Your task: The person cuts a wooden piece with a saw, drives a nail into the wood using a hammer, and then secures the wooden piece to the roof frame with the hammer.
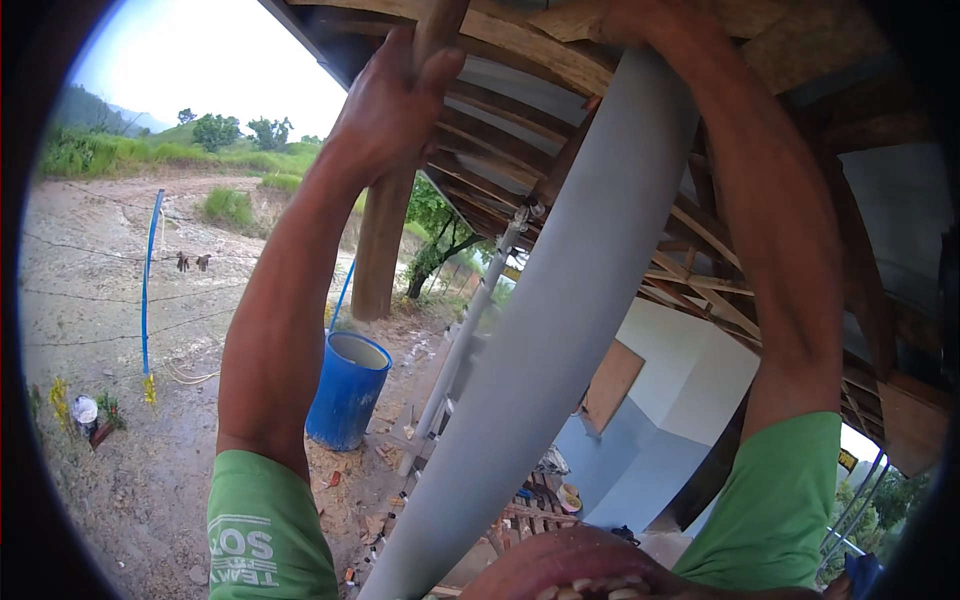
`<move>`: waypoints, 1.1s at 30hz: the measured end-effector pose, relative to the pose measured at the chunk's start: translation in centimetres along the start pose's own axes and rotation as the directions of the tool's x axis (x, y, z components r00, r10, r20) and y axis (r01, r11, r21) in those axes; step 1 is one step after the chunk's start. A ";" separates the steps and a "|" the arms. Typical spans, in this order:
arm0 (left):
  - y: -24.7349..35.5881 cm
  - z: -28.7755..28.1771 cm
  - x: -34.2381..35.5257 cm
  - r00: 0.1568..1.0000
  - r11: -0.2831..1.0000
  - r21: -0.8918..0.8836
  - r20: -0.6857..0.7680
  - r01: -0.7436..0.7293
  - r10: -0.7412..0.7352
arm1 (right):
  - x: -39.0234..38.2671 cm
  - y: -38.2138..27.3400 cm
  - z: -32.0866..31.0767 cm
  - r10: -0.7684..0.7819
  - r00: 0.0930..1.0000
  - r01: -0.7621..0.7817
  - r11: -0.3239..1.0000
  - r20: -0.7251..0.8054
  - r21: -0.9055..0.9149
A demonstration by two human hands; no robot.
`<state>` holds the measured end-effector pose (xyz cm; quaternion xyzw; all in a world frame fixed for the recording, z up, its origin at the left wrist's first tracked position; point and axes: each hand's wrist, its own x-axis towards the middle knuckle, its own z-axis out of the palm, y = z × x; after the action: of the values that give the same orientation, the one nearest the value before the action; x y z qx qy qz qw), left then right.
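Raised at upper left, my left hand [385,115] is closed around a length of brown timber [385,240]. The timber's lower end hangs free below my fist, and its top runs out of the picture. My right hand [655,18] is up at the top edge, against the roof timbers [550,45] and just above a thick grey round post [560,270]. Its fingers are partly cut off by the edge, so their grip is hidden. The smooth post slants between my arms from the roof down to the lower edge.
Wooden rafters [510,140] and grey roof sheets spread overhead. A blue drum [348,390] stands on muddy ground beyond my left forearm. Behind the post are a thin grey pipe [465,345] and a white-and-blue wall [640,440]. Wire runs past a blue stake [152,285] at left.
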<state>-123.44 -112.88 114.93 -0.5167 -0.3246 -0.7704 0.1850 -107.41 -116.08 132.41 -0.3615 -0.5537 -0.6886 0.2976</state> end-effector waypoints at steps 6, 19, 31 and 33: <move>3.0 -0.6 3.3 0.986 0.939 0.301 0.060 -0.167 0.156 | -0.5 -0.3 -0.4 0.036 0.995 -0.035 0.999 0.091 -0.016; -0.9 -1.1 2.5 0.971 0.966 0.104 -0.025 -0.235 0.239 | 1.0 1.9 3.6 -0.114 0.964 0.118 0.993 -0.239 -0.001; -5.1 5.3 -0.1 0.974 0.966 -0.150 -0.107 -0.212 0.197 | 2.0 2.0 3.4 -0.097 0.981 0.081 0.992 -0.171 -0.096; -3.1 3.7 -0.2 0.995 0.983 -0.171 -0.081 -0.067 0.054 | 2.3 1.6 3.5 -0.108 0.979 0.095 0.992 -0.170 -0.085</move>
<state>-122.78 -108.07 114.69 -0.5109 -0.2333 -0.8087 0.1750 -106.80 -113.02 135.60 -0.2821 -0.5165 -0.7525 0.2956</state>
